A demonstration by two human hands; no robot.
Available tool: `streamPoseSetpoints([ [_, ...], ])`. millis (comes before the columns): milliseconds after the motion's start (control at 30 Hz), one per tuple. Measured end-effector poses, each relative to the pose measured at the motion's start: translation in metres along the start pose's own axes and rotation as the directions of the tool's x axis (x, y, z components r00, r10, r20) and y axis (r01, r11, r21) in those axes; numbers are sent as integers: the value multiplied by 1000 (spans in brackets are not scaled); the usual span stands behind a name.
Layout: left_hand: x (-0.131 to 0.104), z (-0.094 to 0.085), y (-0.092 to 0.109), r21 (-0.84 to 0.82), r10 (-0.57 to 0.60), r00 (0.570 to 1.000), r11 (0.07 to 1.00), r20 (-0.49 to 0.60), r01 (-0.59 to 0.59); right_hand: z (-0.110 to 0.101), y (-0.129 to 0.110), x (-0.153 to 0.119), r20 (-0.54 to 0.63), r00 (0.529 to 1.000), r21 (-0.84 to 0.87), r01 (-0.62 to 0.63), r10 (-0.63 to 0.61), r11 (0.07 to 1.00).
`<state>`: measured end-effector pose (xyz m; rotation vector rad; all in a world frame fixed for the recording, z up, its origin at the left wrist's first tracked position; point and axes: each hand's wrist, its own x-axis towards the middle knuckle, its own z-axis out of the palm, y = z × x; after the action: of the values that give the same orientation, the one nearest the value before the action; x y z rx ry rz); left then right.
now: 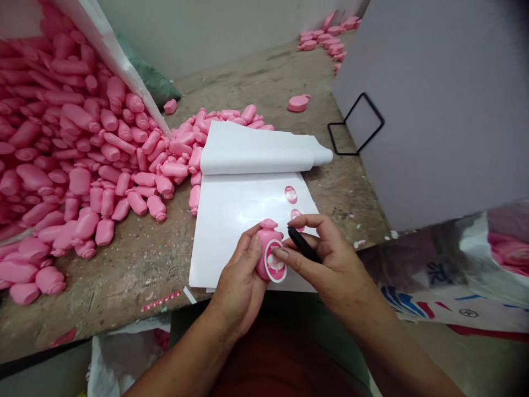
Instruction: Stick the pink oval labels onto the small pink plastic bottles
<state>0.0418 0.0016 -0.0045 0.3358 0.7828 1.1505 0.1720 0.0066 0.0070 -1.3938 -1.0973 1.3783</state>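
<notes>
My left hand is wrapped round a small pink bottle, its neck pointing away from me. An oval pink-and-white label lies on the bottle's face, and the thumb of my right hand touches the label's upper edge. A black pen-like tool is held in the fingers of that same hand. Beneath both hands is a white label sheet with two oval labels visible near its right edge, one of them partly covered by my fingers. The sheet's far part is folded over.
Many pink bottles are heaped at the left and behind the sheets on the worn table. A black wire stand stands by a grey panel at the right. Printed sacking hangs at the lower right.
</notes>
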Motion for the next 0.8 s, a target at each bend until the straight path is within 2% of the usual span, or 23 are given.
streamPoseSetpoints([
  [167, 1, 0, 1, -3, -1, 1000, 1000, -21, 1, 1, 0, 3, -8, 999, -10, 31, -31, 999],
  [367, 3, 1, 1, -17, -26, 1000, 1000, 9, 26, -2, 0, 6, -16, 999, -21, 49, -50, 999],
  [800, 2, -1, 2, 42, -16, 999, 999, -33, 17, 4, -3, 6, -10, 999, -6, 31, -32, 999],
])
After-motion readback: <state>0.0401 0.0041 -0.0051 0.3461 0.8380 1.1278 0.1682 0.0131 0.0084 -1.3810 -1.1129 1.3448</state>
